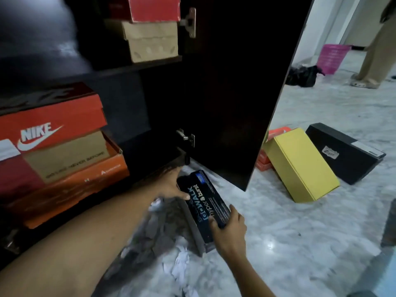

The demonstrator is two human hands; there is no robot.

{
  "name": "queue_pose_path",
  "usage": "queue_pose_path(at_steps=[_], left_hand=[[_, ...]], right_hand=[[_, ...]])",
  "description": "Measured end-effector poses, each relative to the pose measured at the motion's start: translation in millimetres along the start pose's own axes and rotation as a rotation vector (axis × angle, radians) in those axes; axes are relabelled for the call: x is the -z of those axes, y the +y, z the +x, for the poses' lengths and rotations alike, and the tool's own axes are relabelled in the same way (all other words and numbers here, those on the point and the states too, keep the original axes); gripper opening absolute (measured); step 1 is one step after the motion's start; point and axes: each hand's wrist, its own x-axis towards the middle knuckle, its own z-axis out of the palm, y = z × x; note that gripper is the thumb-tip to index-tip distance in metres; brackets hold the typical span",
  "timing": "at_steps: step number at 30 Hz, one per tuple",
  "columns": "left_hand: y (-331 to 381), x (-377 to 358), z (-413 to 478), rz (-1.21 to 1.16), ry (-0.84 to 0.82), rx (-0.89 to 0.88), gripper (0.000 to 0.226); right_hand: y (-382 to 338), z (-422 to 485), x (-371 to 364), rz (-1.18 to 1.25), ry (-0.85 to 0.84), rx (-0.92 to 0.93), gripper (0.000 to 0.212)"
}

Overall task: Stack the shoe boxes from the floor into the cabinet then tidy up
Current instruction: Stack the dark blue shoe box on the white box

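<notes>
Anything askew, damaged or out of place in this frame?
Yes. In the cabinet, the brown box sits crooked inside a lidless orange box under the Nike box. White paper scraps litter the floor. The yellow box leans tilted on orange boxes. Both hands grip the GoWalk box.

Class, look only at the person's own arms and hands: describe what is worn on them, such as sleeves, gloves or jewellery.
Both arms are bare as far as the picture shows, with no sleeve in view. The left hand and right hand wear no gloves, and no watch, bracelet or ring is visible.
</notes>
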Motion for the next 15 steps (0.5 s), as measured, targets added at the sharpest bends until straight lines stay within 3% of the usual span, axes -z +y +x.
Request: queue_pose_path(at_steps=[3,7,10,15], left_hand=[[-22.3,-25.4,24.3,-0.021,-0.072,0.011,0.13],[-85.1,-73.5,81.0,-0.177,-0.131,0.047,0.169],[-94.7,-86.1,92.6,-0.178,-0.142,0.038,0.177],[-86.5,-89.8,85.6,-0.149,0.007,0.008,0.17]], right_hand=[[33.2,-25.7,-25.8,-0.011,0.092,-0.131,0.105],[60.3,-35.7,-51.4,0.151,0.117,-0.212,0.128],[69.5,-33.6,-64.6,0.297,0.104,-0.103,0.12],[69.4,-27.2,-60.2,0.448,0.151,-0.033,0.107]])
